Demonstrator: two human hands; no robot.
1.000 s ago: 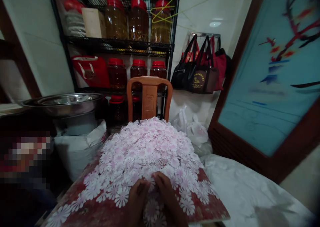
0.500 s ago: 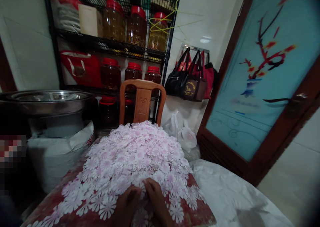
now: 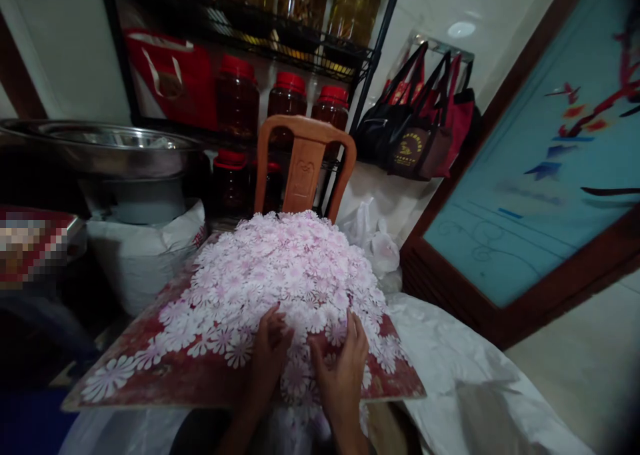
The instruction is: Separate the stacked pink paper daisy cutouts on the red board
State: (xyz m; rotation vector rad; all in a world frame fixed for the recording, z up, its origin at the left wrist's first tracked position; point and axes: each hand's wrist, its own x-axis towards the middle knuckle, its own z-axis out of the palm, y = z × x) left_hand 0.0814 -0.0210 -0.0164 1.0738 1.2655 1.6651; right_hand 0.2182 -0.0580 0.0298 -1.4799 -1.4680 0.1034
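Pale white-and-pink flower cutouts [image 3: 293, 268] lie in a large heap on a worn red board [image 3: 200, 381]. My left hand [image 3: 270, 351] is at the near edge of the heap, its fingers loosely curled and apart from the thumb. Nothing shows in its grasp. To its right, my right hand [image 3: 343, 365] reaches over the flowers with thumb and fingers spread, and a flower shows in the gap between them. Between my wrists, more flowers trail over the board's near edge toward my lap. My palms are hidden.
A wooden chair [image 3: 306, 168] stands behind the heap. White sheeting [image 3: 450, 355] spreads at the right, below a glass-panelled door [image 3: 525, 228]. At the left, a metal basin [image 3: 125, 155] sits above a white sack [image 3: 145, 255]. Shelves with red-lidded jars [image 3: 237, 101] are at the back.
The view has tilted down and shifted left. My hands, close together before, have moved apart, and the right hand has spread its fingers. More of the board's near edge shows.
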